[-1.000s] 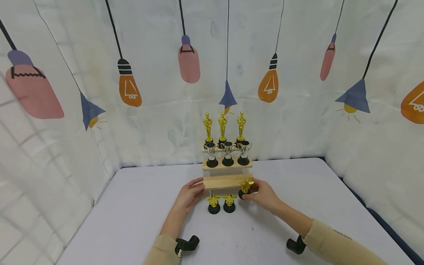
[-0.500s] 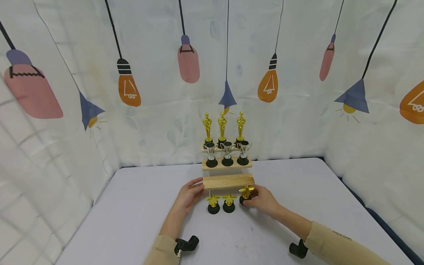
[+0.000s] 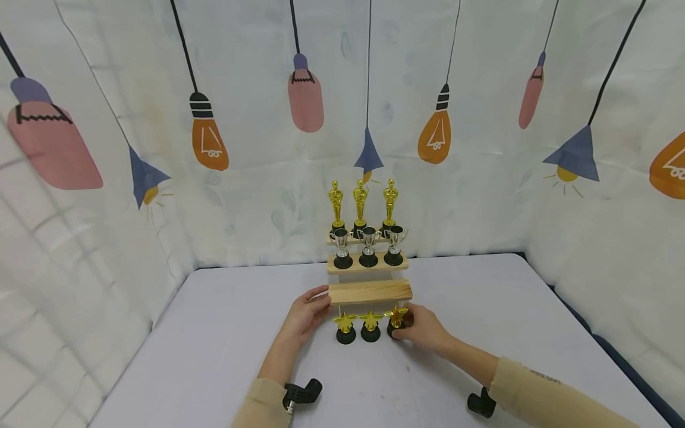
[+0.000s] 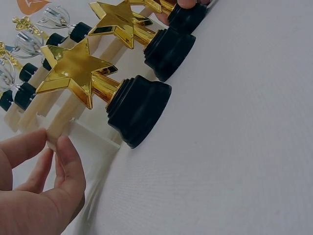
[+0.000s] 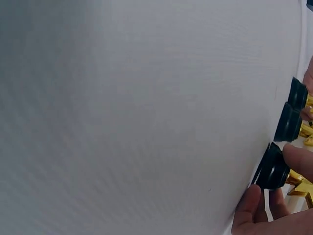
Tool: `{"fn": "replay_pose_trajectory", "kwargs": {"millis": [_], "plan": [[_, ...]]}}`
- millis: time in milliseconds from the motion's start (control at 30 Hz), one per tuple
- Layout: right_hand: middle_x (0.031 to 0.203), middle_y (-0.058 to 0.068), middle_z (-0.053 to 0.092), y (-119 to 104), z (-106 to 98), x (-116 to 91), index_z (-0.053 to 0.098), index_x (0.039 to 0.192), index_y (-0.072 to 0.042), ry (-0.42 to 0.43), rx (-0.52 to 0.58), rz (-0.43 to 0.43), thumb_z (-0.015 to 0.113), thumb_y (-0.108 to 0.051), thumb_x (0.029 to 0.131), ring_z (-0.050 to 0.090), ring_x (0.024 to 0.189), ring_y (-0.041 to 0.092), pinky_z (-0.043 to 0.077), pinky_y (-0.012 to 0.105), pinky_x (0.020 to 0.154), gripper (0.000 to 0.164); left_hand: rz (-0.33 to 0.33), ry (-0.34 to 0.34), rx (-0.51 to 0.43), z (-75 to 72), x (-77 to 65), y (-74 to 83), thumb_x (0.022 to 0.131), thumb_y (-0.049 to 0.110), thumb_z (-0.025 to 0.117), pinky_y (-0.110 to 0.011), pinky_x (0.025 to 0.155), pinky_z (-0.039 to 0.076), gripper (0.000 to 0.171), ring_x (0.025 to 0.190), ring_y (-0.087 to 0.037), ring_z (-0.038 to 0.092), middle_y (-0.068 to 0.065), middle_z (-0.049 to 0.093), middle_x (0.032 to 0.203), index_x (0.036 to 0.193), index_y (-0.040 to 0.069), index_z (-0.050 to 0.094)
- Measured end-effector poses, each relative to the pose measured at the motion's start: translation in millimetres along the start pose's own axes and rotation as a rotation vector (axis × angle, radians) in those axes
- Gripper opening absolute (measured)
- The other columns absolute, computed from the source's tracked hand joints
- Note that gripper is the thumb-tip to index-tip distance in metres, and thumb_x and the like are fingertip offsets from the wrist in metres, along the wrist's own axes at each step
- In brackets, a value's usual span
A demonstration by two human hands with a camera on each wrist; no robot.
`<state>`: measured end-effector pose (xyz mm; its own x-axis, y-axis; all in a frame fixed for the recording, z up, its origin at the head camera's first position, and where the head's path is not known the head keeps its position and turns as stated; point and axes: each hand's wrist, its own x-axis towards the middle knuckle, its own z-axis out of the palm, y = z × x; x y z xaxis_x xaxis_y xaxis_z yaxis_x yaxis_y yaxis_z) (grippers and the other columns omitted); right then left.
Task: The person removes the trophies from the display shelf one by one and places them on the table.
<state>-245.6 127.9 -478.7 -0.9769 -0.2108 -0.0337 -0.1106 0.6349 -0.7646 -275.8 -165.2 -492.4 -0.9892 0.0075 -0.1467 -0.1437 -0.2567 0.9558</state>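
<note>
The left hand (image 3: 305, 316) is pinching the left end of the front board (image 3: 369, 292) between thumb and fingers. Before the board, the left star (image 3: 345, 326) and middle star (image 3: 370, 326) are standing upright on the table (image 3: 225, 351); behind it, silver cups (image 3: 368, 238) and gold figures (image 3: 360, 205) are standing in rows. The right star (image 3: 396, 318) is sitting in line with them, the right hand's (image 3: 425, 328) thumb and fingers pinching its black base; table contact is not clearly showing.

A right hand (image 5: 279, 223) grips a gold star trophy (image 5: 280, 172) by its black base (image 5: 269, 169) at four o'clock, a white tabletop (image 5: 146, 117) spreading toward nine. Near three o'clock, a second trophy (image 5: 288, 122) and a third trophy (image 5: 298, 94) line up, part of the left hand (image 5: 308, 81) beyond.
</note>
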Motion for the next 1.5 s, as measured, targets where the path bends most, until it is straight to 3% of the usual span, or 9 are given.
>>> {"fn": "replay_pose_trajectory", "kwargs": {"millis": [267,633,833,1000,1233,1500], "plan": [[0.091,0.001,0.064,2,1,1,0.066,0.112,-0.003,0.002,-0.025,-0.029,0.089,-0.011,0.08,0.057,0.083,0.017,0.053,0.036,0.074,0.041,-0.008,0.008,0.0,-0.3,0.7,-1.0,0.099,0.0,0.065,-0.029,0.089,0.057,0.047,0.1,-0.018,0.066,-0.022,0.061,0.126,0.144,-0.007,0.051],[0.091,0.002,0.062,8,-13,4,0.064,0.116,-0.002,-0.04,-0.067,-0.08,0.09,-0.012,0.076,0.055,0.083,0.017,0.05,0.033,0.071,0.048,0.0,0.003,-0.008,-0.7,1.1,-1.8,0.099,0.0,0.065,-0.03,0.089,0.057,0.048,0.099,-0.018,0.067,-0.022,0.062,0.127,0.144,-0.008,0.05],[0.099,0.005,0.065,13,-30,7,0.065,0.113,0.002,-0.047,-0.019,-0.147,0.077,0.005,0.076,0.061,0.088,0.019,0.054,0.035,0.076,0.039,0.014,0.001,-0.018,-1.0,0.0,-0.4,0.099,-0.001,0.064,-0.03,0.087,0.057,0.046,0.095,-0.017,0.067,-0.02,0.063,0.122,0.143,-0.009,0.051],[0.101,0.007,0.066,13,-44,11,0.066,0.111,0.004,-0.017,-0.029,-0.161,0.063,0.01,0.081,0.062,0.091,0.022,0.055,0.037,0.079,0.03,0.011,0.002,-0.023,-1.5,0.5,0.1,0.099,-0.002,0.064,-0.03,0.088,0.057,0.046,0.094,-0.016,0.067,-0.019,0.064,0.121,0.143,-0.008,0.051],[0.09,0.005,0.062,8,-61,18,0.064,0.105,0.004,0.041,-0.05,-0.123,0.063,0.003,0.09,0.058,0.085,0.021,0.051,0.035,0.074,0.015,0.004,0.005,-0.014,-0.3,1.6,1.0,0.099,-0.001,0.064,-0.029,0.086,0.057,0.046,0.095,-0.017,0.067,-0.02,0.063,0.123,0.143,-0.007,0.052],[0.102,0.011,0.066,-8,-78,30,0.063,0.11,0.003,0.113,0.027,-0.129,0.062,-0.004,0.097,0.063,0.095,0.027,0.054,0.038,0.077,0.015,0.007,-0.004,-0.035,1.0,2.6,0.1,0.098,-0.004,0.063,-0.027,0.082,0.058,0.045,0.092,-0.016,0.067,-0.018,0.065,0.119,0.142,-0.009,0.051]]}}
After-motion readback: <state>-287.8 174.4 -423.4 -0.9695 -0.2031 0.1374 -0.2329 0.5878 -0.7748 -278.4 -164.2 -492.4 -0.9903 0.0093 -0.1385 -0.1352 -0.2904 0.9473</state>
